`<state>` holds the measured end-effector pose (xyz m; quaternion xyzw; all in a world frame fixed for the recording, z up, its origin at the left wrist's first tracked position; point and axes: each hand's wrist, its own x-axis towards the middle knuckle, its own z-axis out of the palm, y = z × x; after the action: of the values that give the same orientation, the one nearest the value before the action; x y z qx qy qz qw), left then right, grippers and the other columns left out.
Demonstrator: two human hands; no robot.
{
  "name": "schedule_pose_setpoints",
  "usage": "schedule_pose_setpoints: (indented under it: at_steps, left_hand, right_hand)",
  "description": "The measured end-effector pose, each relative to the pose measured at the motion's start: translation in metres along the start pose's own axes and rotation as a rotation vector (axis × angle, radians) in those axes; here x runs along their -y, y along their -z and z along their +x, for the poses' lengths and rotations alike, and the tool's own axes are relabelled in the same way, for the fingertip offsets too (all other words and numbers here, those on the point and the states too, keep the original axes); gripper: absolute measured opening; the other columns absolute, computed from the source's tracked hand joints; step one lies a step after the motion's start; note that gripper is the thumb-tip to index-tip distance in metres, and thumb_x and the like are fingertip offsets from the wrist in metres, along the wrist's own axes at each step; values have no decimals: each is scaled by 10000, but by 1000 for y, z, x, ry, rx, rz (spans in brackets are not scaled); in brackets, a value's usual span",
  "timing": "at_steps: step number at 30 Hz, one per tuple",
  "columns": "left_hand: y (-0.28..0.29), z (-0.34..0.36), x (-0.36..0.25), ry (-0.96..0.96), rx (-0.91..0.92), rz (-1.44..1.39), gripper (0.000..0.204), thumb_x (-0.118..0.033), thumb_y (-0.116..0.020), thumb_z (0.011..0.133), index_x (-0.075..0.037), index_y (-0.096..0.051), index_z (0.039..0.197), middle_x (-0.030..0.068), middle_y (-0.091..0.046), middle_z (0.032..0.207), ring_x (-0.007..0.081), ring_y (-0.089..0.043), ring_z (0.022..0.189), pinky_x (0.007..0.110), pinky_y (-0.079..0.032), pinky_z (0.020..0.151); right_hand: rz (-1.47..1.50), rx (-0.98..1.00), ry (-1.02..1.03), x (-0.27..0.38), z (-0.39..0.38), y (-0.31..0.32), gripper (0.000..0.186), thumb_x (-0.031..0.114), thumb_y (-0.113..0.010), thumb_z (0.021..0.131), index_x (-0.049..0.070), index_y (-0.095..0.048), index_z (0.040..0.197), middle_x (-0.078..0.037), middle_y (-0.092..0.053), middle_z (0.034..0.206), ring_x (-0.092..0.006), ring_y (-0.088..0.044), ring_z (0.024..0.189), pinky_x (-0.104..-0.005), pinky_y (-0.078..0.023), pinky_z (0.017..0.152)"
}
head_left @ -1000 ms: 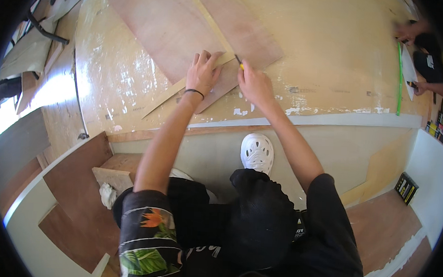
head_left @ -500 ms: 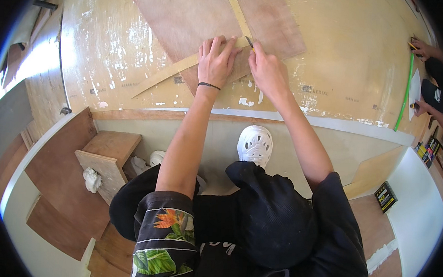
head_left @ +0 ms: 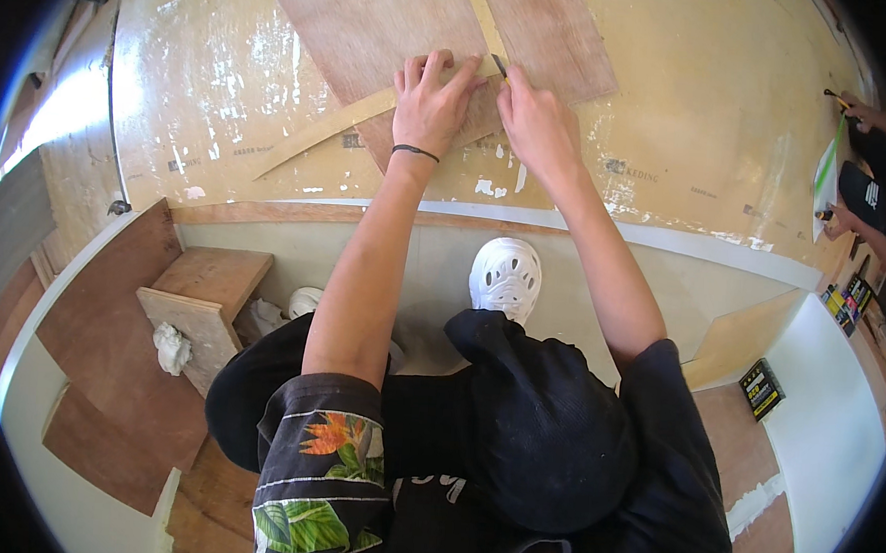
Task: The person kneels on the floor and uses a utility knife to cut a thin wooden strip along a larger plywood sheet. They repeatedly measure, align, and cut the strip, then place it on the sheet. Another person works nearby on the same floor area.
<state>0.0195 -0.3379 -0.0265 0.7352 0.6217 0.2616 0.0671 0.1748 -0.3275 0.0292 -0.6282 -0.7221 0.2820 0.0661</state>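
Note:
My left hand (head_left: 432,108), fingers apart and bent, presses down on a pale flat wooden strip (head_left: 331,128) that lies slantwise across a reddish-brown thin wood sheet (head_left: 376,23). In my right hand (head_left: 541,126) is a utility knife (head_left: 501,67), its dark blade pointing up and left near the strip's upper end. A second pale strip (head_left: 482,8) runs away from me and meets the first near the blade. I cannot tell whether the two strips are joined. The blade's tip is too small to tell whether it touches the wood.
The sheet lies on a large yellowish worktop (head_left: 673,98) with worn white patches. At far right, another person's hands (head_left: 857,220) hold a white green-edged sheet (head_left: 825,181). Below stand a wooden stool-like block (head_left: 207,279) and a black-and-yellow box (head_left: 761,389).
The whole view has shifted slightly. My hands keep nearly the same place on the strip, with the knife still in the right. The other person's green-edged sheet has changed its tilt.

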Motion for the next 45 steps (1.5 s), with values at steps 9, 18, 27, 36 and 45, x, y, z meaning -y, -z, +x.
schedule_pose_setpoints:
  at_steps: [9, 18, 27, 36, 45]
  left_hand:
    - [-2, 1, 4, -2, 37, 57, 186, -327, -673, 906, -245, -668, 1073, 15, -545, 1032, 259, -518, 962, 412, -428, 817]
    - [2, 6, 1, 62, 151, 51, 113, -331, -644, 924, -240, -640, 992, 40, -516, 1038, 285, -487, 985, 434, -403, 831]
    - [-2, 3, 4, 60, 174, 91, 127, -321, -641, 922, -252, -628, 1028, 47, -506, 1031, 294, -475, 983, 429, -399, 820]
    - [-3, 38, -1, 176, 163, -70, 235, -188, -607, 899, -227, -631, 1129, 78, -553, 1146, 286, -549, 1038, 463, -424, 860]
    - [-17, 70, 16, -83, 170, 78, 581, -235, -533, 915, -375, -451, 1473, 85, -399, 1547, 310, -368, 1433, 525, -324, 1139]
  right_hand:
    - [-33, 100, -77, 13, 8, 3, 225, 213, -504, 991, 40, -528, 1132, -244, -674, 765, -449, -668, 733, -556, -506, 632]
    - [-99, 214, -191, 29, 10, 15, 271, 204, -526, 979, 25, -514, 1182, -238, -694, 796, -431, -691, 777, -543, -537, 671]
    - [-102, 185, -171, 30, 0, 6, 220, 177, -541, 968, 10, -526, 1111, -224, -701, 770, -407, -708, 741, -506, -561, 637]
    - [-88, 191, -165, 28, 0, 7, 227, 173, -515, 963, 10, -512, 1123, -239, -697, 789, -424, -700, 765, -533, -548, 668]
    - [-24, 307, -229, 20, 5, 8, 232, 199, -486, 966, 62, -473, 1152, -247, -686, 833, -445, -675, 795, -556, -506, 674]
